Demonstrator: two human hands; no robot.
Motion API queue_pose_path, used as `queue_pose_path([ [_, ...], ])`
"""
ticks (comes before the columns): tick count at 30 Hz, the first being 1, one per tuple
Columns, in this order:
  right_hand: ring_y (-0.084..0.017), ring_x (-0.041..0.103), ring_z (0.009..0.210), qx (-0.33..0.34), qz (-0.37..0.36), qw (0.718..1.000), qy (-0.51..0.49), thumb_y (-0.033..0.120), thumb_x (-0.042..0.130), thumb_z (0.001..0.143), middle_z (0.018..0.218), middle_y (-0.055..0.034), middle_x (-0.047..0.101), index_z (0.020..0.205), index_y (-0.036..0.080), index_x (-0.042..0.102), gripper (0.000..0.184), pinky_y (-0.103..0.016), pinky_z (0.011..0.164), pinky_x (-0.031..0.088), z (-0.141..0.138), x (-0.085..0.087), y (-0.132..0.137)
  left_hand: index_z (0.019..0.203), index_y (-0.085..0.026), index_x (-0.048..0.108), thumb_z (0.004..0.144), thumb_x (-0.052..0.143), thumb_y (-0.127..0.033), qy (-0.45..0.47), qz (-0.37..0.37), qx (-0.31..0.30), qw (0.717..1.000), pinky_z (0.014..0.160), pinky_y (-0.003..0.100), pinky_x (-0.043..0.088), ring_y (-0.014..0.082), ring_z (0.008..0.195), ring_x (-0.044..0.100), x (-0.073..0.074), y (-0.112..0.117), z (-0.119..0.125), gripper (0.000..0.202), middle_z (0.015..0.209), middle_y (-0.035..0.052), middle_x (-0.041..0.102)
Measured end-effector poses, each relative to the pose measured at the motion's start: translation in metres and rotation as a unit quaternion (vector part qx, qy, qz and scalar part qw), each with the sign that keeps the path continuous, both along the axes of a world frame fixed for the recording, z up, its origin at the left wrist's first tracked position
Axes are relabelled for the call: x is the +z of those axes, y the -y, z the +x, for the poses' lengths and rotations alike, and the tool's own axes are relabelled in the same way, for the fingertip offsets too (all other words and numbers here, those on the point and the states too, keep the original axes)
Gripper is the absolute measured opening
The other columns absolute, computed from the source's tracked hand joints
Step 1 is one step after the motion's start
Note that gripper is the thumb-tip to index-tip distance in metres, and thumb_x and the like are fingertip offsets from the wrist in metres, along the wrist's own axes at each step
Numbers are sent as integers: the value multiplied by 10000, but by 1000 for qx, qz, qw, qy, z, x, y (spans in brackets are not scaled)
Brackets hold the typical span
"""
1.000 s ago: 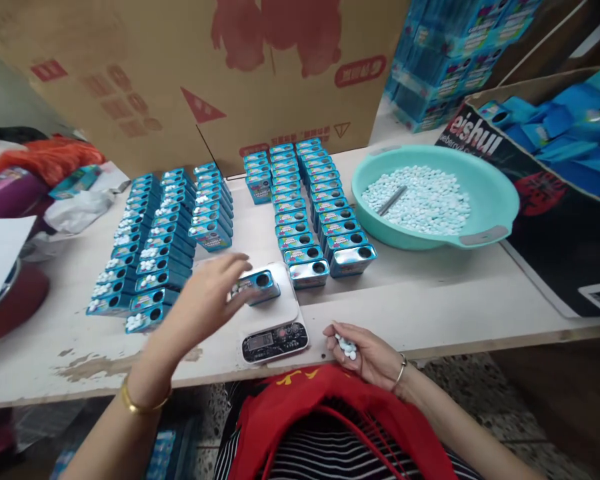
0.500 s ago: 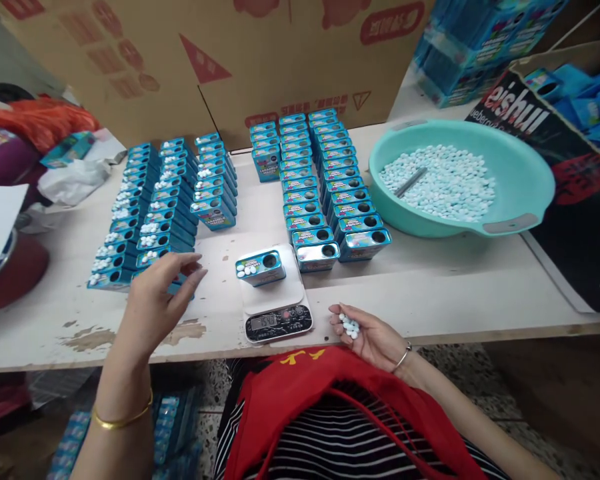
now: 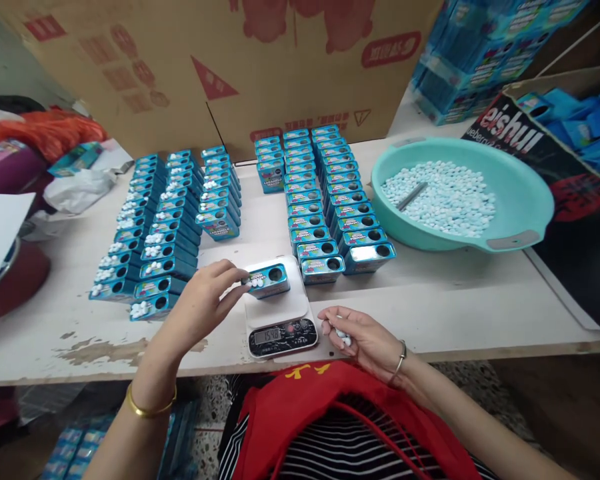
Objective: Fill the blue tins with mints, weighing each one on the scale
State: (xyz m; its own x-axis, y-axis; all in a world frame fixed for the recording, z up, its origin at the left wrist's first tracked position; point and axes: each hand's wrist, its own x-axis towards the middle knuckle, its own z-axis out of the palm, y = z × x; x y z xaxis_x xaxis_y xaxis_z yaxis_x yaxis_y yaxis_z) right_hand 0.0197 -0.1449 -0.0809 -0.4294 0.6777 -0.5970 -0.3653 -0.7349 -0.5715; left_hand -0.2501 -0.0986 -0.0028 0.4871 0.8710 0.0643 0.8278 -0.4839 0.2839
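A small blue tin [image 3: 269, 279] with white candies on its top stands on a white digital scale [image 3: 280, 320] at the table's front edge. My left hand [image 3: 205, 303] reaches to the tin's left end, thumb and fingers pinching at it. My right hand [image 3: 357, 337] rests on the table edge to the right of the scale, fingers curled round a few white candies [image 3: 344, 338].
Rows of filled tins [image 3: 165, 227] stand to the left, rows of empty tins [image 3: 325, 200] behind the scale. A teal basin [image 3: 520, 193] of white candies with a scoop sits at the right. A big cardboard box [image 3: 230, 60] stands behind; another box of blue packs is far right.
My left hand let go of the tin, drew back to the left, then came back to the tin's left end. My right hand has curled tighter round the candies.
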Motion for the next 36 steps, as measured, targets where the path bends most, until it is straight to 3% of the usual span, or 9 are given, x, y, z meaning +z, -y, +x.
queue_pose_path([
  [6,-8,341,433,37,20,999,-7,424,724,694,698,21,558,837,140,607,339,-200,408,144,-6,-1,-2,932,-189,592,925,435,-316,-49,-7,-16,999,709,293,369,150,809,554,4,-9,9,203,885,35,605],
  [14,-14,352,449,42,10,999,-4,434,721,691,694,17,555,844,135,607,355,-206,409,136,-3,-14,2,968,-176,587,929,427,-306,-14,-22,-42,999,768,306,375,157,851,559,-4,-25,38,210,908,48,630],
  [20,-15,355,455,30,-19,999,16,413,743,664,703,19,555,847,134,614,358,-210,423,140,8,-21,3,1032,-199,577,931,423,-369,51,4,-20,998,805,304,393,152,910,562,4,-24,29,251,970,45,621],
  [24,-16,341,454,28,-26,999,22,427,733,671,690,21,547,828,135,614,352,-214,423,126,15,-30,5,1213,-207,486,814,563,-530,-8,-32,-27,999,850,348,395,213,1017,532,-2,-18,24,520,1132,82,580],
  [26,-15,330,449,28,-26,999,24,439,724,678,684,21,546,813,135,609,352,-215,421,113,16,-34,5,1158,-202,510,838,536,-512,-40,-48,-28,998,812,345,391,206,953,549,-8,-23,22,446,1055,67,608],
  [30,-12,332,436,29,-23,999,28,463,715,678,673,23,545,797,134,597,370,-214,419,105,14,-38,2,1070,-198,547,866,510,-453,-43,-3,11,999,765,324,378,197,903,565,-15,-69,14,328,975,53,624],
  [36,-12,345,419,32,-21,999,19,488,713,659,651,13,559,790,122,596,406,-211,412,92,9,-46,-3,1077,-198,578,799,590,-324,-80,69,72,992,795,340,347,235,969,558,-35,-198,4,305,1014,68,627],
])
